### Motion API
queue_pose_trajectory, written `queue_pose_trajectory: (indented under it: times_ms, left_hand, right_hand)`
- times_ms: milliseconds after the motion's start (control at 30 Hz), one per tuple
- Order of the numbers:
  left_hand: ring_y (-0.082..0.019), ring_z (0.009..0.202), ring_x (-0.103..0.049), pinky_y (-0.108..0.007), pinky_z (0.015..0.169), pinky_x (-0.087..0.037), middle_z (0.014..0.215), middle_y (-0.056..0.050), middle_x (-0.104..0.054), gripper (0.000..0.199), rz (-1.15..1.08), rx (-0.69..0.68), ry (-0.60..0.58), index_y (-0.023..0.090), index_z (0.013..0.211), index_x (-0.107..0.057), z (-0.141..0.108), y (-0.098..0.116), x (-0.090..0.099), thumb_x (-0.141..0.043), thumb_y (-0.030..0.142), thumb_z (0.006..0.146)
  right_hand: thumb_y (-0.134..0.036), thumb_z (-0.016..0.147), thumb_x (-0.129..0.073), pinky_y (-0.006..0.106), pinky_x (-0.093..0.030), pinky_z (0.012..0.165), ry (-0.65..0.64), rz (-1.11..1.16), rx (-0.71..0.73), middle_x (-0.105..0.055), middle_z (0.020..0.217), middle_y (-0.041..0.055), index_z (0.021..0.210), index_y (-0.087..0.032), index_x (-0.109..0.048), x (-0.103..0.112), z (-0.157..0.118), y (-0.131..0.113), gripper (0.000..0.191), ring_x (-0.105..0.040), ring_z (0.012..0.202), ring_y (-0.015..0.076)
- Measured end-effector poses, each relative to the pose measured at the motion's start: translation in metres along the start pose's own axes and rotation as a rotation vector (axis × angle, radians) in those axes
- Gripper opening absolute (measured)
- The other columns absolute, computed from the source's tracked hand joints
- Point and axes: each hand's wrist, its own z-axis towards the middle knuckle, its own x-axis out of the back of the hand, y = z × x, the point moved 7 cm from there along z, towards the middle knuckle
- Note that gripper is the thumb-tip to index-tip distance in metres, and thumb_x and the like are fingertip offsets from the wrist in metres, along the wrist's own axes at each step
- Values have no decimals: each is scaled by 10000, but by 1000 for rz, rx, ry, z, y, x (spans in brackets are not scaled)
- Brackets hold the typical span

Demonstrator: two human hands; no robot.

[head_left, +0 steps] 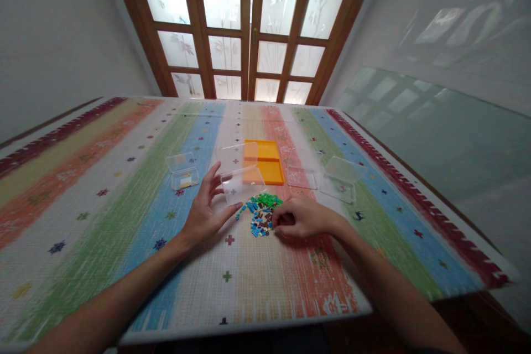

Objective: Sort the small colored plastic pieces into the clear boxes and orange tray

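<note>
A small heap of tiny toy building bricks (261, 215) in green, blue, brown and pale colours lies on the tablecloth. Curved around the left side of an open clear plastic box (244, 187), my left hand (206, 213) has its fingers apart and its thumb near the box's front corner. Whether the fingers touch the box is hard to tell. At the heap's right edge, my right hand (299, 215) is closed, with thumb and forefinger pinched together low over the bricks. Anything between those fingertips is hidden. A small pale piece shows inside the box.
Behind the clear box lies an open orange case (271, 172). A smaller clear box (185, 178) with pale and yellow pieces stands at left. To the right are a shallow clear tray (302, 178) and another open clear box (338, 188). The striped tablecloth (166, 265) covers the table.
</note>
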Motion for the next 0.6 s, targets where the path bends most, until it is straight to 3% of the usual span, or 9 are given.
queue_pose_trajectory:
  times_ms: [267,600]
  left_hand:
    - [-280,1277,-590,-477,1029,-542,1423,-95,-593,937,67,-84,3,400,1587,-272,-1,6,2,-805,298,824]
    - [-298,1320,-577,-498,1032,-547,1405,-103,-602,906,49,-19,-48,378,1585,-286,-2,9,-3,-789,307,835]
  right_hand:
    - [-162,805,-653,238,-349,598,9,-78,-56,-652,679,-7,895,-181,-767,4,0,-3,145,-559,617,126]
    - [-166,853,-623,252,-334,609,-6,-153,-86,-675,700,17,843,-182,-760,3,2,0,138,-547,629,135]
